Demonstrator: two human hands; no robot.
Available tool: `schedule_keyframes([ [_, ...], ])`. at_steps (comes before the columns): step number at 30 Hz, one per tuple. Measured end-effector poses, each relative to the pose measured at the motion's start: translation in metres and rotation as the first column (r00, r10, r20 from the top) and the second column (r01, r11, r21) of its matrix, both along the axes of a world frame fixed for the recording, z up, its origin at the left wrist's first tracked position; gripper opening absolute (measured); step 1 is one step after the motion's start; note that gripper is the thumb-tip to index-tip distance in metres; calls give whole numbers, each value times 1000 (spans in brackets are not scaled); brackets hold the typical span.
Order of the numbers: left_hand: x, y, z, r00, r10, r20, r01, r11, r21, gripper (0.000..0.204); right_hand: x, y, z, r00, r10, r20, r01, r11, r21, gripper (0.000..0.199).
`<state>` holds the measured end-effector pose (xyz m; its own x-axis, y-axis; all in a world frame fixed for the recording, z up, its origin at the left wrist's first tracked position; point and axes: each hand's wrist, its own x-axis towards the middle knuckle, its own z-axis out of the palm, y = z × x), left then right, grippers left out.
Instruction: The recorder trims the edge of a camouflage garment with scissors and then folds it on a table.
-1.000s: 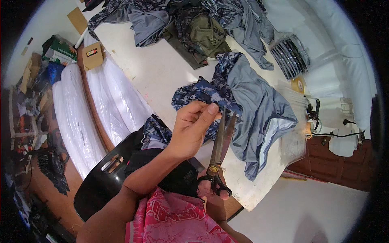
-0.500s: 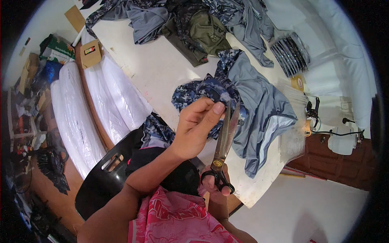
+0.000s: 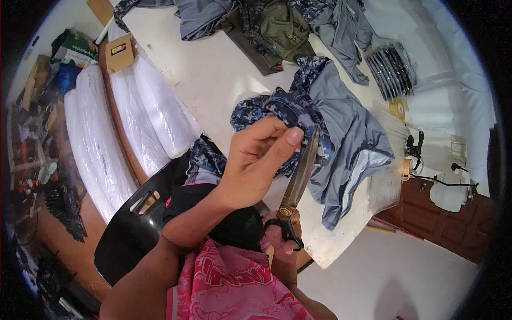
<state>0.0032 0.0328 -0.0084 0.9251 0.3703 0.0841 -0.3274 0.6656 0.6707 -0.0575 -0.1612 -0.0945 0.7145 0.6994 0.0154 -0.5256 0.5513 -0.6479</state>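
My left hand [image 3: 258, 160] pinches the edge of a blue digital-camouflage part of a grey garment [image 3: 346, 117] between thumb and forefinger, above the table. The garment's grey body spreads to the right across the table. Below, my right hand [image 3: 278, 234] grips black-handled scissors [image 3: 300, 184], fingers through the loops. Their long metal blades point up and away, nearly together, with the tips beside the camouflage cloth just right of my left thumb. Whether the tips touch the cloth is hard to tell.
The white table [image 3: 197, 69] carries more grey, camouflage and olive garments [image 3: 285, 32] at its far side. A stack of plastic-wrapped packs [image 3: 392, 72] and a tape roll [image 3: 397, 109] are at right. White wrapped rolls [image 3: 98, 138] stand left, near a black chair [image 3: 128, 240].
The scissor blades, parted before, are now nearly together. My left hand keeps its pinch on the camouflage cloth. The whole view has shifted slightly.
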Motion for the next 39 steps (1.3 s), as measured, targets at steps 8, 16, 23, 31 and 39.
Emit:
schedule_keyframes([
  [8, 3, 6, 3, 997, 57, -53, -58, 998, -12, 18, 6, -4, 2, 945, -152, 290, 148, 988, 36, 57],
  [16, 1, -3, -2, 997, 70, -10, -71, 989, -132, 6, 9, -1, 7, 974, -177, 143, 179, 984, -5, 57],
  [23, -1, -7, 5, 994, 109, -9, -110, 990, -87, 5, 4, -9, -6, 950, -207, 233, 217, 976, -15, 59],
  [31, -8, -17, 5, 997, 73, -26, -74, 996, -43, 3, -9, -14, -11, 966, -209, 151, 198, 977, 83, 65],
  [39, -7, -20, -3, 998, 39, -42, -40, 999, -11, 6, -8, -11, -4, 946, -206, 249, 233, 969, -86, 39],
])
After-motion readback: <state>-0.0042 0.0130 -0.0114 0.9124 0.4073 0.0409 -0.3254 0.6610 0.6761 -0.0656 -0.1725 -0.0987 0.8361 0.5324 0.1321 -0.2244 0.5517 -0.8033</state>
